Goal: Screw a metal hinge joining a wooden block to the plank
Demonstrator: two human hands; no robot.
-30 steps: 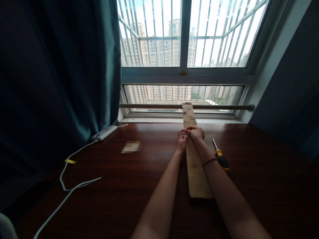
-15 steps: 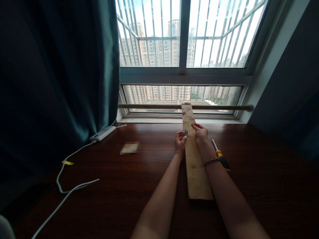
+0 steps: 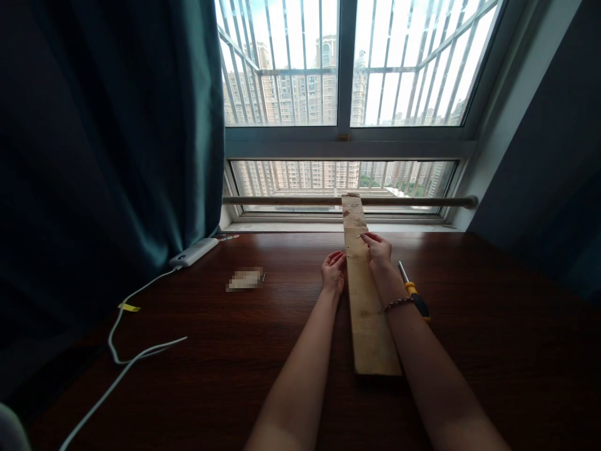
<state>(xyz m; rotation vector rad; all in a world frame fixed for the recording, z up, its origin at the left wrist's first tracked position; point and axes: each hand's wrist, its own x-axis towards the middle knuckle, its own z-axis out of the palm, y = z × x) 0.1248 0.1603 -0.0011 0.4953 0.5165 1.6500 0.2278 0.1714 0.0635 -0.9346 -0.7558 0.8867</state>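
Observation:
A long wooden board (image 3: 370, 313) lies lengthwise, its far end at the window rail. My left hand (image 3: 333, 272) is closed at the board's left edge, fingertips against its side. What those fingers hold, if anything, is hidden; no metal piece shows there. Over the far half of the board, my right hand (image 3: 378, 249) pinches a small screw (image 3: 359, 236) between thumb and finger, its tip pointing left. Beside my right forearm lies a screwdriver (image 3: 413, 294) with a yellow and black handle, partly covered by the arm.
The dark brown tabletop (image 3: 211, 376) reaches to the window. At left lie a white power strip (image 3: 193, 252), a white cable (image 3: 126, 369) and a blurred-out packet (image 3: 245, 279) with a small thin metal piece (image 3: 263, 277) beside it. A teal curtain (image 3: 197, 125) hangs at left.
My left hand has shifted slightly left and down to the board's edge. The small metal plate with holes that it held is now out of sight. My right hand stays almost still.

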